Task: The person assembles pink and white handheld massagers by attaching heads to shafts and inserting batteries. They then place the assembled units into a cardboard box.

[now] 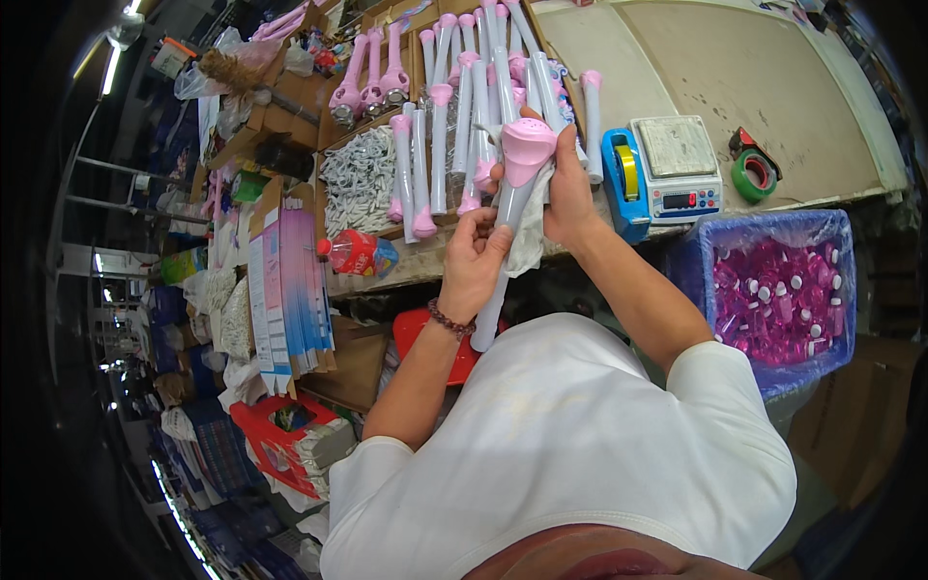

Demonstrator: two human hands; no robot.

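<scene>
Head cam: left unit of a side-by-side fisheye pair, head-worn, upright, unmirrored. Faces steeply down and forward over the wearer's white T-shirt (561, 445), very close at 6 o'clock. Left hand (472, 271) near dial centre, right hand (572, 198) toward 1 o'clock, both mid-range. Workbench (802, 87) farther out, 12 to 2 o'clock. Blue bin (684, 263) at 3 o'clock. Light tube (111, 72) far off, 10 o'clock.

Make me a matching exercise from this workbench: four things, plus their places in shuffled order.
Things
1. White scale
2. Magenta bottles
3. Red-capped bottle
4. Pink-headed tube

Places
A. Held in the left hand and right hand
B. Between the blue tape dispenser and green tape roll
C. Left of the left hand
D. Inside the blue tub

Pairs: 1-B, 2-D, 3-C, 4-A
</scene>
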